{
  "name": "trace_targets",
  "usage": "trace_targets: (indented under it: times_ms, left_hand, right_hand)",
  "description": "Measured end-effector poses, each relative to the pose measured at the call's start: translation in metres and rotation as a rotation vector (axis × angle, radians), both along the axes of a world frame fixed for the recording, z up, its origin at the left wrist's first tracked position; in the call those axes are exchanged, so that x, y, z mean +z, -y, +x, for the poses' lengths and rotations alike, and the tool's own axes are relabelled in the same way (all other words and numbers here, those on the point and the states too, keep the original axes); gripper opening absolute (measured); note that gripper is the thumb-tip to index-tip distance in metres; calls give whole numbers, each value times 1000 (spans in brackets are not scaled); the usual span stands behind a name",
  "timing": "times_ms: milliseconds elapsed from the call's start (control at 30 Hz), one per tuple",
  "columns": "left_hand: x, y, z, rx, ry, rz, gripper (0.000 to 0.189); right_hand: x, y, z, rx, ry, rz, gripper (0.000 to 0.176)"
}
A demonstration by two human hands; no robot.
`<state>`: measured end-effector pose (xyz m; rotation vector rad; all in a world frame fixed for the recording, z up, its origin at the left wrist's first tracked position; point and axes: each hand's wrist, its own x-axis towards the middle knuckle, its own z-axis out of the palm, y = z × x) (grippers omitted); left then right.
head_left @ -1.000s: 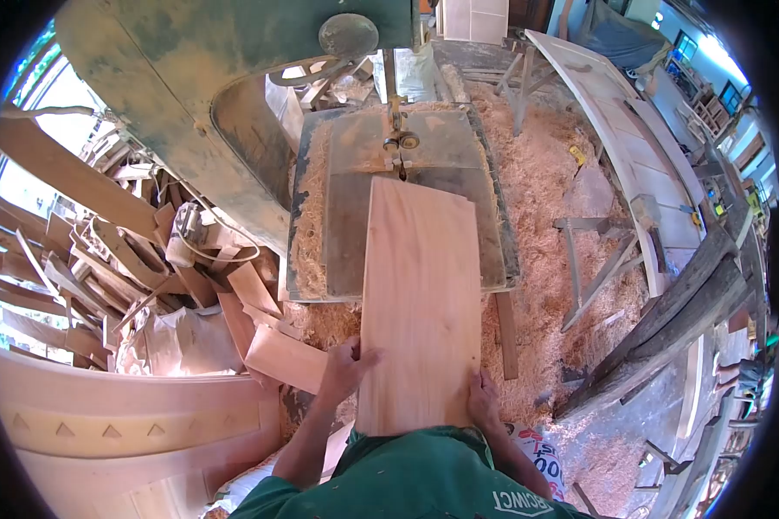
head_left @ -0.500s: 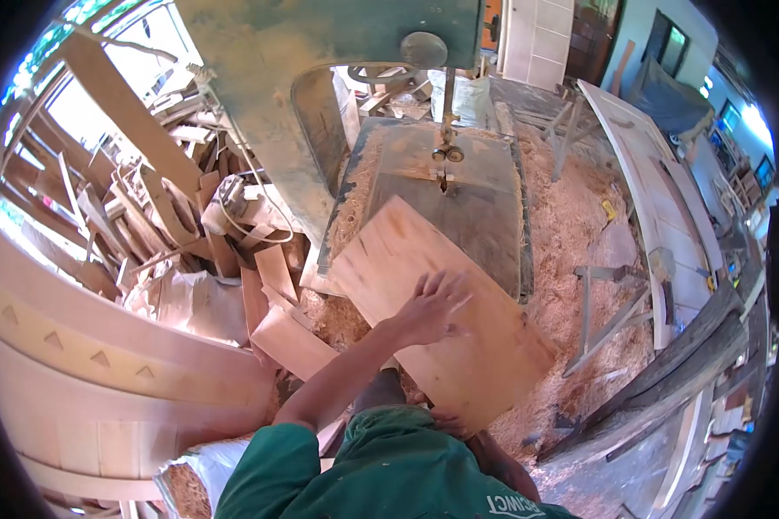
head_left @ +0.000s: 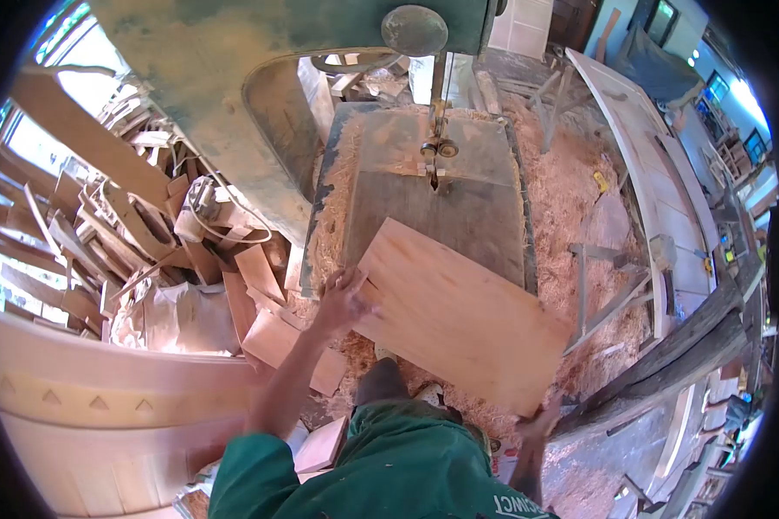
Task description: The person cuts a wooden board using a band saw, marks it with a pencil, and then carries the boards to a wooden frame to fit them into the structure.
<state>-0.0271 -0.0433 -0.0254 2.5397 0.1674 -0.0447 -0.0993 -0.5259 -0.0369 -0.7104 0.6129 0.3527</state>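
Observation:
A broad, flat wooden board (head_left: pixel 463 311) lies slantwise before me, its far end over the sawdust-covered table (head_left: pixel 441 212) of a bandsaw. My left hand (head_left: pixel 346 303) grips the board's left edge, thumb and fingers partly spread along it. At the near right corner, my right hand (head_left: pixel 538 424) holds the board from its end, some fingers hidden. Beyond the board's far corner, the saw's blade guide (head_left: pixel 439 149) hangs over the table, apart from the wood.
The saw's green frame (head_left: pixel 190 78) rises ahead and left. Wood offcuts (head_left: pixel 264 272) pile up at left, beside a curved wooden panel (head_left: pixel 121 398). Shavings (head_left: pixel 571 190) cover the floor. At right are a long panel (head_left: pixel 645 173) and dark timber beams (head_left: pixel 658 372).
My left hand has moved from the board's upper face to its left edge. My right hand has shifted right to the near corner. The board has turned to lie more crosswise.

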Motion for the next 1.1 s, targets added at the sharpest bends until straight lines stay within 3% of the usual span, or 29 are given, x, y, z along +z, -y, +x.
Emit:
trace_targets:
  times_ms: [67,133,200,267,467,567,667,867,933,1100]
  left_hand:
    - [8,5,-2,-94,-102,87,82]
    - [-10,12,0,-163,-54,35,88]
    - [-13,24,12,-204,3,-25,93]
    - [5,43,20,-332,-21,-124,104]
    - [6,52,61,-564,-21,127,119]
    - [2,49,83,-514,22,40,122]
    - [17,53,97,-470,19,31,119]
    - [2,61,106,-394,131,55,114]
    - [8,63,108,-382,117,58,114]
    - [11,65,114,-368,95,71,113]
  right_hand:
    - [15,-18,31,-271,46,-514,43]
    - [23,-3,46,-283,99,-382,37]
    - [-36,54,66,-400,147,-347,30]
    - [-45,64,95,-341,240,-261,32]
    - [-16,3,182,-366,109,-478,34]
    - [-18,6,208,-210,208,-480,36]
    - [-24,11,215,-204,159,-452,40]
    - [-41,23,228,-198,196,-526,39]
    - [-14,3,234,-205,207,-449,42]
    - [-4,-1,243,-187,184,-433,43]
